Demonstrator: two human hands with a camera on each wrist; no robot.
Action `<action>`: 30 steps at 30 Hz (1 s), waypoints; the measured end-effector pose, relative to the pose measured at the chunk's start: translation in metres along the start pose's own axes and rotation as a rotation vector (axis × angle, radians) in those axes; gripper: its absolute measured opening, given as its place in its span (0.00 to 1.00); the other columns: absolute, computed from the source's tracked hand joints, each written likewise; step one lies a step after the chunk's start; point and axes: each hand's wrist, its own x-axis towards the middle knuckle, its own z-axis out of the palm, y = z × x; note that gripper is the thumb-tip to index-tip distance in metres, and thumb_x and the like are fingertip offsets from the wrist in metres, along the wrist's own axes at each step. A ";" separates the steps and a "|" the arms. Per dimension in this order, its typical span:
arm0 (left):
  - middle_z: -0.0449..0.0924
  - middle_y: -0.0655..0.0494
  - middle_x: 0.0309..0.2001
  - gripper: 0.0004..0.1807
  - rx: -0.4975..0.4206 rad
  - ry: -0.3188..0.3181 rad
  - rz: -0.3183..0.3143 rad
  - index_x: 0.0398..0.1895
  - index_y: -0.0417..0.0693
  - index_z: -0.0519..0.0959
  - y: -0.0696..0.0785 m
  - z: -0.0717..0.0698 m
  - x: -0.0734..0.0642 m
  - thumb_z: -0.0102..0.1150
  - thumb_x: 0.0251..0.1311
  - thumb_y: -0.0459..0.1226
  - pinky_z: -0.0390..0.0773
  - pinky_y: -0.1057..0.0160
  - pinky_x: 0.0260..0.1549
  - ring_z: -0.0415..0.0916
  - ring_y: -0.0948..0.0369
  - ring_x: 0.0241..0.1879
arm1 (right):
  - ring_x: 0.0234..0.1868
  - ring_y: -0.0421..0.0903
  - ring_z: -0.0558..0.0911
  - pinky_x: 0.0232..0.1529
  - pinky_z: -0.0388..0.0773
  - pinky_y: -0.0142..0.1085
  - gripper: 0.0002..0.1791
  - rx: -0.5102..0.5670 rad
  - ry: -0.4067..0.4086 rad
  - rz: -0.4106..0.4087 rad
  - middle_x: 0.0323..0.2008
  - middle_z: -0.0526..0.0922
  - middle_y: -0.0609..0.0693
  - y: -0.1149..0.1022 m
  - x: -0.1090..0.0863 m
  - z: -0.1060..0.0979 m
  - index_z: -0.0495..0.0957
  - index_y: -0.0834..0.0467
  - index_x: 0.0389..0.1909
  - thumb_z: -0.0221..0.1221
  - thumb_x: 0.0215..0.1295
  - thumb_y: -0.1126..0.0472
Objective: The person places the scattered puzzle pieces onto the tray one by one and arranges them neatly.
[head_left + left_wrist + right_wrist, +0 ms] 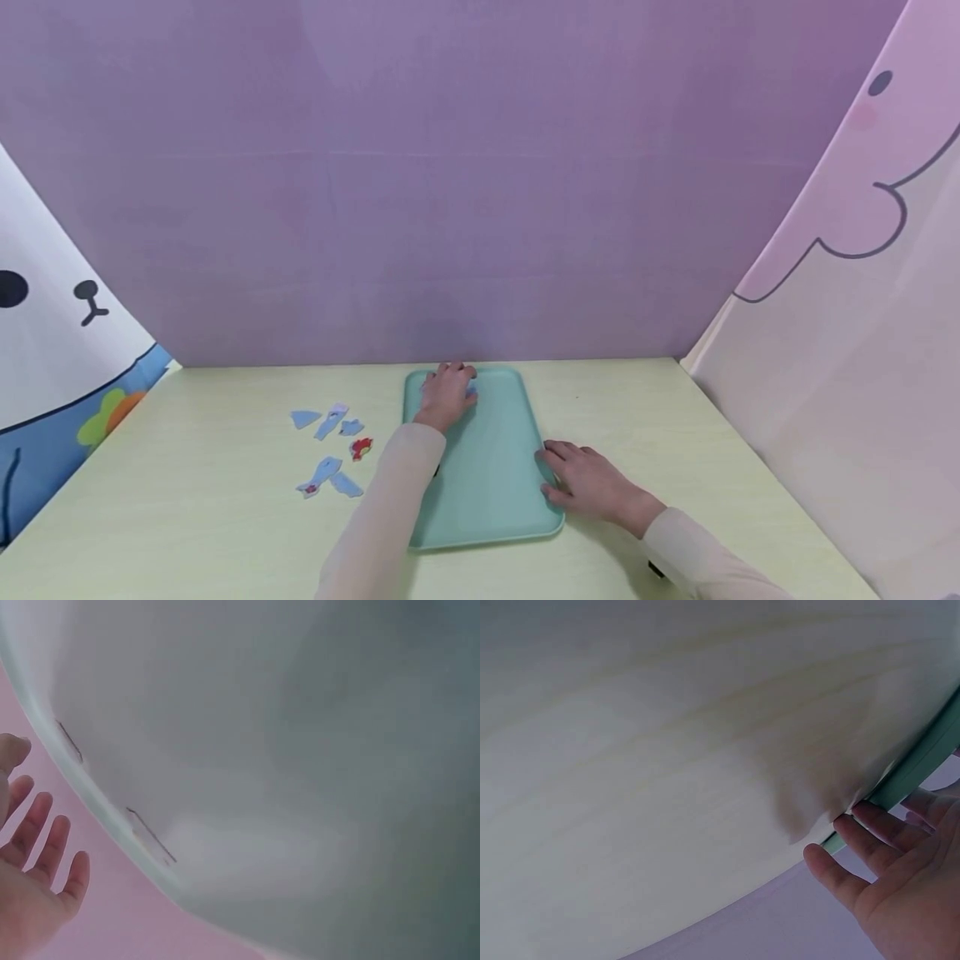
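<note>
A mint-green tray (491,467) lies lengthwise on the table. Over its far left part is my left hand (445,398), with bits of a pale blue piece (472,388) showing beside its fingers. In the left wrist view the fingers of the left hand (41,855) look spread and gently bent, with nothing seen between them. My right hand (592,483) touches the tray's right rim, fingertips on the edge; in the right wrist view the fingers of the right hand (900,870) are nearly straight along the green rim (919,761).
Left of the tray lie several flat puzzle-like pieces, among them a blue triangular piece (305,418), a red-printed piece (362,448) and a long blue piece (322,473). A purple cloth backdrop (480,208) rises behind the table (225,500), with printed cloths at both sides.
</note>
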 end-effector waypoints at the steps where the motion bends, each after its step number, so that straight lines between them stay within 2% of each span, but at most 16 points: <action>1: 0.74 0.53 0.49 0.17 -0.001 -0.002 0.006 0.50 0.54 0.76 0.000 -0.001 0.000 0.59 0.56 0.44 0.70 0.49 0.47 0.69 0.52 0.52 | 0.56 0.53 0.73 0.49 0.73 0.48 0.26 0.002 0.001 0.000 0.56 0.72 0.57 0.000 0.000 0.000 0.70 0.59 0.56 0.53 0.62 0.48; 12: 0.75 0.53 0.49 0.18 0.011 -0.053 0.063 0.50 0.53 0.76 -0.001 -0.017 -0.006 0.59 0.56 0.44 0.70 0.49 0.47 0.69 0.52 0.51 | 0.55 0.55 0.74 0.47 0.74 0.49 0.25 0.009 0.049 -0.036 0.55 0.73 0.58 0.001 -0.001 -0.001 0.70 0.61 0.55 0.54 0.61 0.50; 20: 0.76 0.53 0.46 0.17 -0.012 -0.074 0.143 0.48 0.51 0.77 -0.007 -0.026 -0.019 0.59 0.56 0.43 0.72 0.48 0.44 0.72 0.51 0.47 | 0.55 0.55 0.73 0.48 0.73 0.50 0.25 0.019 0.025 -0.014 0.55 0.73 0.58 0.001 -0.001 -0.001 0.70 0.60 0.55 0.54 0.61 0.50; 24: 0.76 0.54 0.44 0.16 0.009 -0.055 0.192 0.47 0.52 0.77 -0.011 -0.028 -0.026 0.60 0.55 0.43 0.73 0.49 0.42 0.73 0.53 0.44 | 0.56 0.54 0.73 0.48 0.73 0.49 0.25 0.012 0.017 -0.009 0.55 0.73 0.58 0.002 -0.001 0.000 0.70 0.60 0.56 0.53 0.61 0.50; 30: 0.77 0.53 0.44 0.16 0.019 -0.053 0.219 0.46 0.51 0.78 -0.019 -0.035 -0.042 0.62 0.53 0.43 0.74 0.48 0.41 0.74 0.52 0.44 | 0.56 0.54 0.73 0.48 0.74 0.49 0.25 0.006 0.015 -0.014 0.55 0.72 0.58 0.002 0.000 0.001 0.70 0.60 0.56 0.53 0.61 0.50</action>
